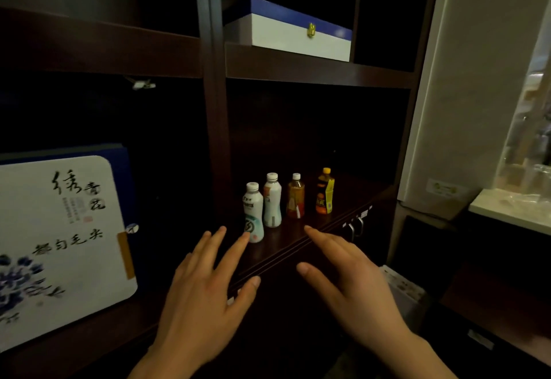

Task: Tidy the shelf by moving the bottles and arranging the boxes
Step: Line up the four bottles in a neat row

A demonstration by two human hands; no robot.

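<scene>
From my head view, my left hand (205, 295) and right hand (348, 283) hover spread wide and empty just near the shelf (298, 247). Four bottles (287, 202) stand upright in a row on it. A blue-and-white box (298, 35) sits a shelf higher, and a painted box (59, 244) leans far left. I judge nothing is tidied yet.

Four bottles (287, 199), two boxes (298, 35), two open hands (205, 298)
</scene>
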